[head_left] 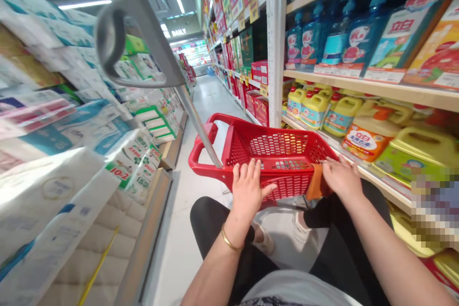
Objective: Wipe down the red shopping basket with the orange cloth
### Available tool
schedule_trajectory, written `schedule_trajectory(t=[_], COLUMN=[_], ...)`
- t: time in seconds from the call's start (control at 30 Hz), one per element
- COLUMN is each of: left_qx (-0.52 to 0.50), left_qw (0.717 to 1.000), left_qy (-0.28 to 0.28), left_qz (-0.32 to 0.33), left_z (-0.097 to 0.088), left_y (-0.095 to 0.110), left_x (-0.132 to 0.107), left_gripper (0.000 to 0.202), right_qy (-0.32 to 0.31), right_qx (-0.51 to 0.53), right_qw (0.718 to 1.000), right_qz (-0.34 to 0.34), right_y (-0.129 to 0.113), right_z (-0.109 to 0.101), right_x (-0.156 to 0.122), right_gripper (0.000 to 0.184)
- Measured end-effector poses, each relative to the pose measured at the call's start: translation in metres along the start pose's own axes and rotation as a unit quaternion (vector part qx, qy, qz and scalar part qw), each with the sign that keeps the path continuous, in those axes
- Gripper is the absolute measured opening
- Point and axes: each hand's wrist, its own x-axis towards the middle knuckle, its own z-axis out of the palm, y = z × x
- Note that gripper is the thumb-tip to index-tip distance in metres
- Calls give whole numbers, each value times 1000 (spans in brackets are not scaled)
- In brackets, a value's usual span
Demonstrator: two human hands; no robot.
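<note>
A red plastic shopping basket on wheels (283, 146) stands in front of me, with a long grey metal pull handle (138, 40) rising from its left side. My left hand (248, 186) lies over the basket's near rim, fingers curled on it and thumb spread, with a gold bangle (229, 239) on the wrist. My right hand (342, 177) grips the rim further right, beside an orange cloth (315, 181) draped over the edge. The basket's inside shows only a few pale items through the mesh, too blurred to name.
Shelves of yellow and blue detergent bottles (340, 38) line the right, and stacked packs of paper goods (60, 119) line the left. A pale tiled aisle floor (211, 105) runs ahead between them. My dark-trousered legs and light shoes show below the basket.
</note>
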Motion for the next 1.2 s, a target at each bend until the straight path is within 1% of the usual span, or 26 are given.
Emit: schedule_trajectory(t=[0.07,0.13,0.23,0.33,0.4,0.43,0.5,0.57,0.6,0.7,0.73,0.77,0.8,0.83,0.9,0.93,1.0,1.03,1.07,1.1,1.13,1.2], left_qx=[3,6,17,32,41,45,44,31,24,14,13,13,11,9,5,4,5,6,7,7,8,11], left_qw=[1000,1000,1000,999,999,999,999,999,1000,1000,1000,1000,1000,1000,1000,1000,1000,1000,1000,1000,1000,1000], left_qy=[0,1,11,25,30,30,24,14,10,-2,-4,-6,-7,-8,-7,-6,-4,-5,-6,-9,-11,-16], left_qz=[-3,-8,-9,-4,2,5,9,10,10,-1,-6,-10,-12,-12,-9,-8,-5,-4,-2,0,2,5], left_z=[2,4,8,9,8,7,5,3,3,3,4,4,5,5,6,5,4,3,2,1,0,-1], left_y=[0,0,0,-1,-1,-2,-3,-3,-4,-3,-2,-2,-2,-1,-1,-1,-2,-3,-3,-4,-4,-4], left_x=[0,1,0,0,0,0,0,0,0,0,1,1,2,2,2,2,1,1,1,0,0,0], left_gripper=[89,90,91,93,94,93,93,92,92,89,89,88,88,87,85,85,87,88,88,89,89,91], right_qy=[24,45,69,69,70,67,55,42,41,52,56,59,62,65,69,66,51,40,31,24,20,25], right_qx=[5,-3,-9,31,60,69,75,65,53,7,-4,-11,-15,-17,-17,-12,15,27,38,45,47,40], right_qw=[1000,998,987,969,960,956,951,953,958,982,987,991,993,994,991,987,970,961,953,948,948,958], right_qz=[-11,-50,-146,-234,-266,-277,-294,-293,-278,-183,-148,-118,-96,-87,-110,-144,-238,-271,-298,-313,-315,-284], right_y=[-9,-29,-79,-132,-154,-158,-152,-129,-113,-65,-54,-47,-47,-53,-80,-99,-138,-153,-162,-165,-162,-139], right_z=[10,17,18,15,15,15,16,18,19,16,14,12,10,9,8,8,9,9,9,8,8,8], right_x=[-3,-11,-32,-54,-62,-63,-58,-47,-40,-23,-20,-20,-23,-28,-46,-56,-76,-82,-85,-85,-82,-67], right_gripper=[61,62,63,58,54,52,52,54,54,55,54,55,55,56,57,56,54,54,54,54,54,54])
